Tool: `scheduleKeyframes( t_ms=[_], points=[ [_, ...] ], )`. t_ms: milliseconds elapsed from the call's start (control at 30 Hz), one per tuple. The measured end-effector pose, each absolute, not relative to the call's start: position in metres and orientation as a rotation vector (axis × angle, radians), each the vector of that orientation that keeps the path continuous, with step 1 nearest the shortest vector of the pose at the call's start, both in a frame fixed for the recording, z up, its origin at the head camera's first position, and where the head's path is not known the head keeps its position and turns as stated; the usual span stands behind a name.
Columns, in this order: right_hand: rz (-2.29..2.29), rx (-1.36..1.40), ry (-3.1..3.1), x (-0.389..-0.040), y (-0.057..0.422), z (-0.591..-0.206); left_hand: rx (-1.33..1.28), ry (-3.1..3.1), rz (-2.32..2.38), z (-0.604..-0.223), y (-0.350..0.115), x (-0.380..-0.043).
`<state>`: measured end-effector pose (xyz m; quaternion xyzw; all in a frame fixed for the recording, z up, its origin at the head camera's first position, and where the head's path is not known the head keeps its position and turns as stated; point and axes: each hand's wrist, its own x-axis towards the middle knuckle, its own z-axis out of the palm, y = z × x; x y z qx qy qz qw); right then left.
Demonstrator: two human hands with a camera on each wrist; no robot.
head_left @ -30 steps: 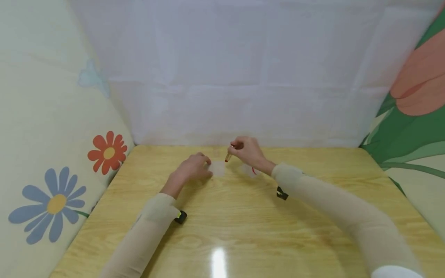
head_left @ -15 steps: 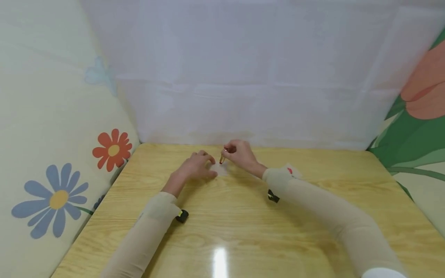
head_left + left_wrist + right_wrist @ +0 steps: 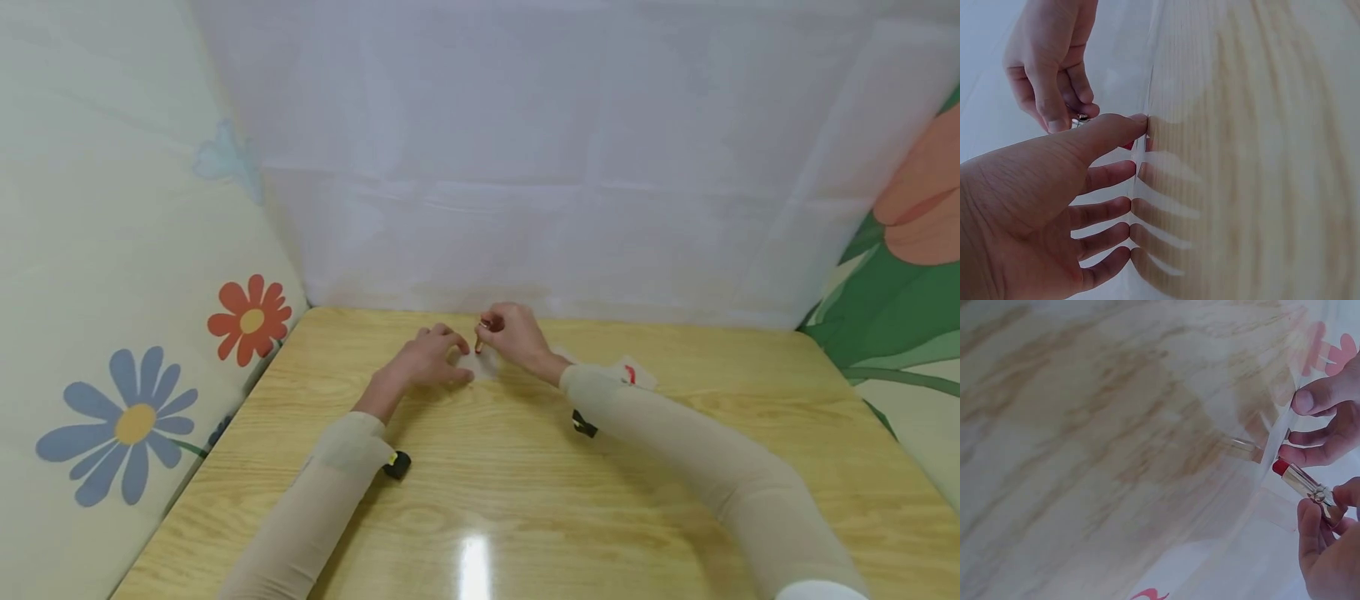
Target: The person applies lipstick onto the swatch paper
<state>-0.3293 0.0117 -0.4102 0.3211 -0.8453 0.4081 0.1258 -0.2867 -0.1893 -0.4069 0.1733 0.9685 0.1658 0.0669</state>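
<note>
In the head view my right hand [image 3: 517,335] pinches a lipstick [image 3: 479,340] from above, close to a small white paper piece [image 3: 487,364]. The lipstick's gold tube and red tip [image 3: 1280,466] show clearly in the right wrist view. Its tip points down at the paper; whether it touches cannot be told. My left hand [image 3: 426,358] lies left of that paper, its thumb and fingers spread and gently bent, fingertips down at the paper and table. In the left wrist view this left hand [image 3: 1035,212] partly hides the lipstick.
Another white paper piece with a red mark [image 3: 631,374] lies to the right, partly behind the right sleeve [image 3: 660,425]. The wooden table [image 3: 480,467] ends at a white cloth backdrop [image 3: 450,167]. Flower-patterned cloth [image 3: 135,425] stands on both sides.
My right hand has moved left and slightly down with the lipstick, to the paper beside my left hand. The red-marked paper has shifted right. The head view has turned slightly.
</note>
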Motion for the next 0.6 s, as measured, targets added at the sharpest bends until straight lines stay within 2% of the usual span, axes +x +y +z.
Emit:
scheduleKeyframes(
  t_ms=[600],
  points=[
    [1.117,0.984,-2.515,-0.3224,0.0183,-0.4086,0.531,2.907,0.505,-0.4068,-0.1826,-0.292]
  ],
)
